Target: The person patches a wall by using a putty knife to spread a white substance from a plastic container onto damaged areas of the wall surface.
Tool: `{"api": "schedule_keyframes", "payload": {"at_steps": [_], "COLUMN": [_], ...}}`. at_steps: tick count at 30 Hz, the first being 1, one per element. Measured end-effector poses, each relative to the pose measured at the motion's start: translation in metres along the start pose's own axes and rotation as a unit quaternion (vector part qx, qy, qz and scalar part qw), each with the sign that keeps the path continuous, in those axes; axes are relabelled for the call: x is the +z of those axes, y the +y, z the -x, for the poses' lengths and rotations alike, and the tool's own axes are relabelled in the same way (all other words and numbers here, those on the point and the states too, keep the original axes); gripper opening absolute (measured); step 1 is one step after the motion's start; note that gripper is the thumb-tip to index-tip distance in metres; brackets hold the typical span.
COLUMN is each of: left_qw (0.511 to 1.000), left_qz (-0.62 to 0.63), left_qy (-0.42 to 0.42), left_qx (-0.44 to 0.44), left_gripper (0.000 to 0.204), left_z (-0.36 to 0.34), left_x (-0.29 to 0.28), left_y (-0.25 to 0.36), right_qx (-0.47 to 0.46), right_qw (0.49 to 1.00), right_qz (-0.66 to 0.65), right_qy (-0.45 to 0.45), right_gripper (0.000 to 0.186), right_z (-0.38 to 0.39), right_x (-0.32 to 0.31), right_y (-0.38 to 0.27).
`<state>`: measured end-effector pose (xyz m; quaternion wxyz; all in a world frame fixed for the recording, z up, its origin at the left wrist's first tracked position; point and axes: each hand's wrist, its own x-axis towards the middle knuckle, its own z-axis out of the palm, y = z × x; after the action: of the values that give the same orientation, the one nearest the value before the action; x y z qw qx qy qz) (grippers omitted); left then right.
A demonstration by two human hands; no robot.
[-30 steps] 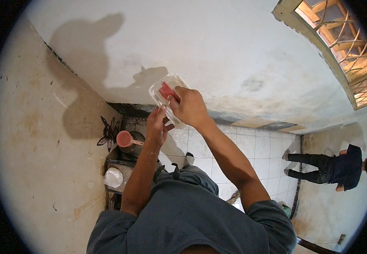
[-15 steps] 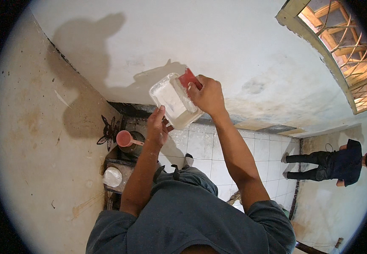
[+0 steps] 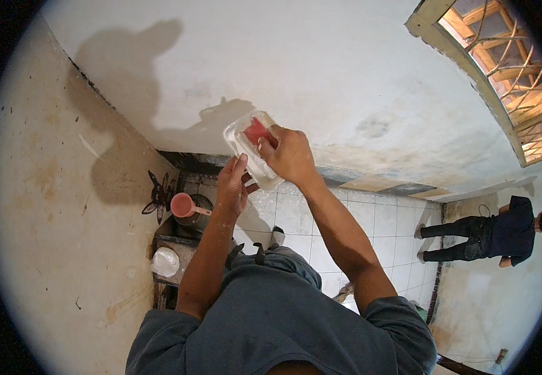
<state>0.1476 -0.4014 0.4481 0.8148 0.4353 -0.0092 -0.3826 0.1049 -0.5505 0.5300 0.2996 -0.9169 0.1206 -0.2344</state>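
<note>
A translucent plastic tray [image 3: 239,132] smeared with white paste is tilted in front of the wall, low in the middle of the view. My left hand [image 3: 233,181] grips its lower left edge with the thumb up and fingers behind. My right hand [image 3: 289,159] is closed on a red scraper [image 3: 254,127], whose blade lies inside the tray against the paste. The fingertips of my right hand are partly hidden by the hand itself.
A pink dipper [image 3: 182,204] sits on a dark container beside a ledge [image 3: 186,250] holding a white round item [image 3: 164,262]. A dark flower-shaped piece [image 3: 157,194] is at the left wall. Another person [image 3: 489,231] stands by the right wall, near a wooden-grilled window [image 3: 511,81].
Half a second ago the red scraper and my right hand were farther right along the tray's edge; now they are back left, over the tray, close to where they were a second ago.
</note>
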Motion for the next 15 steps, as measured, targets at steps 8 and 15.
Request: {"api": "schedule_keyframes", "payload": {"at_steps": [8, 15], "left_qw": [1.000, 0.999], "left_qz": [0.010, 0.003], "left_qy": [0.024, 0.033], "left_qx": [0.011, -0.005], "left_gripper": [0.042, 0.041], "left_z": [0.005, -0.001], "left_x": [0.007, -0.001], "left_y": [0.008, 0.000], "right_qx": [0.083, 0.057], "right_qw": [0.996, 0.998], "right_qz": [0.002, -0.026], "right_qy": [0.032, 0.007], "right_gripper": [0.024, 0.024], "right_z": [-0.012, -0.003], "right_x": [-0.023, -0.011], "right_y": [0.019, 0.018]}}
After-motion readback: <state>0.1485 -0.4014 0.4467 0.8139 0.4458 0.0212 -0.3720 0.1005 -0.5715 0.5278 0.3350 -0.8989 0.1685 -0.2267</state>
